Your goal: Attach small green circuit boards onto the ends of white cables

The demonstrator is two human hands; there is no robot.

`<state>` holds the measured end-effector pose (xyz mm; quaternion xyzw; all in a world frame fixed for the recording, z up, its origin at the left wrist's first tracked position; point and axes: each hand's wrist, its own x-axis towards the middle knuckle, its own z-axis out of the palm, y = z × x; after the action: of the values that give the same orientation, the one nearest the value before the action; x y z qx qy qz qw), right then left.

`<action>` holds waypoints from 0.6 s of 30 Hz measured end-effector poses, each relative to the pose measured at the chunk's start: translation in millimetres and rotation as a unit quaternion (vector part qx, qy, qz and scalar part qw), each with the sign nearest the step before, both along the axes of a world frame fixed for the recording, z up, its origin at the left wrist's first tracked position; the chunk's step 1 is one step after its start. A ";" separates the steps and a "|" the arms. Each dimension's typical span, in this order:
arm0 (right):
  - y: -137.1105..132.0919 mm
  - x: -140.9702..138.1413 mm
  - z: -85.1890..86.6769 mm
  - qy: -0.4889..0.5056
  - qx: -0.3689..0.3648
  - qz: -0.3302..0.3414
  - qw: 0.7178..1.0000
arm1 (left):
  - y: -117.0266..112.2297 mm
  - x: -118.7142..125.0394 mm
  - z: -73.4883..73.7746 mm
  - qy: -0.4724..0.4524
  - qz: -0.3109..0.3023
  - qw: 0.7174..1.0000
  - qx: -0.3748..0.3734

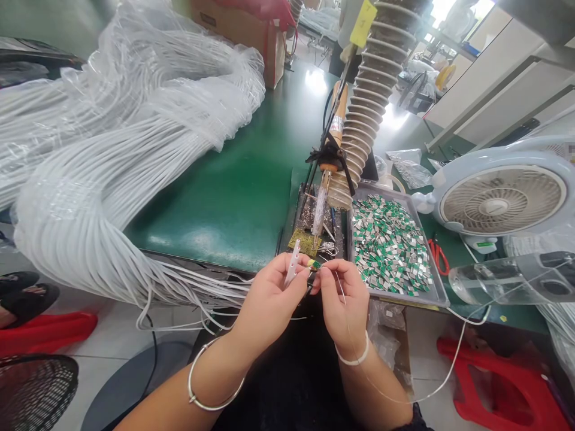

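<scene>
Left hand pinches a white perforated plastic strip; right hand grips a thin white wire at a small green circuit board.

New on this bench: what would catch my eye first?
A huge bundle of white cable covers the left of the bench. Right of centre, a metal tray holds heaped green-and-silver pieces beside a white fan, and the left hand and right hand meet at the near edge.
</scene>
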<state>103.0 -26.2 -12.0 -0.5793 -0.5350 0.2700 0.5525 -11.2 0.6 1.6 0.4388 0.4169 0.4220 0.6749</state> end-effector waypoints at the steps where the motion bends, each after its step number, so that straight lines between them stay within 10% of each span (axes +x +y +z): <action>1: -0.1 0.1 -0.4 -0.010 0.002 -0.001 1.000 | 0.0 -0.1 -0.7 0.002 0.000 1.000 0.001; 18: -0.7 7.2 -15.5 -0.171 0.241 -0.015 0.955 | 2.8 3.0 -5.5 -0.015 0.030 0.999 -0.035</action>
<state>110.2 -27.0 -27.5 -0.4744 -0.6619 0.0223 0.5799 -8.2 3.4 -4.0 0.3960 0.4339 0.4336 0.6833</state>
